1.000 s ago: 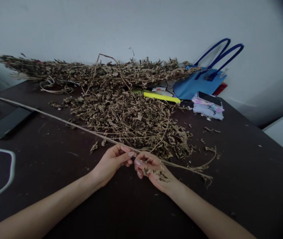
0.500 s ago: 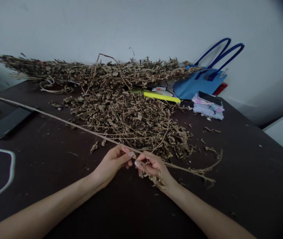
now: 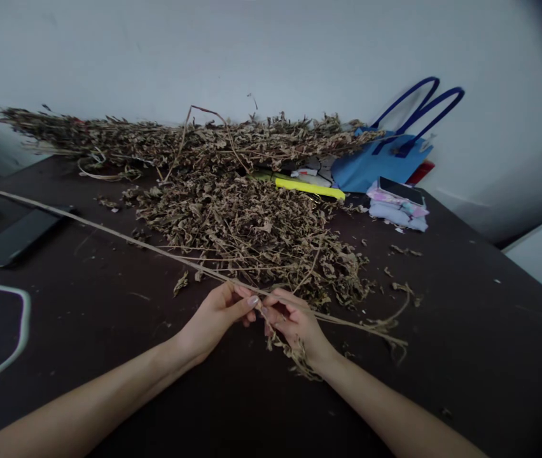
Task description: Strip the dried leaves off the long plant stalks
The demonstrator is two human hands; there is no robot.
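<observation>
A long, thin dried plant stem (image 3: 123, 236) runs slantwise from the left edge, across my hands, to forked tips on the right. My left hand (image 3: 216, 318) is closed on it, thumb and fingertips pinched where a side sprig meets the stem. Close beside it, my right hand (image 3: 304, 331) has its fingers closed on that leafy sprig (image 3: 299, 361), whose curled leaves hang below the palm. The fingertips of both hands nearly touch, and their exact grip is partly hidden. Just beyond lies a heap of dried leaves (image 3: 252, 222).
Along the wall lies a big bundle of dried plants (image 3: 156, 140). A blue bag (image 3: 376, 165), a yellow object (image 3: 309, 187) and a phone (image 3: 402, 189) on a tissue pack (image 3: 397, 213) sit at the back right. A dark flat device (image 3: 18, 238) lies left on the dark table (image 3: 481, 318).
The leafy sprig under my right hand hangs a little lower and straighter. Both hands stay in nearly the same place, and the stem's right end has shifted slightly left.
</observation>
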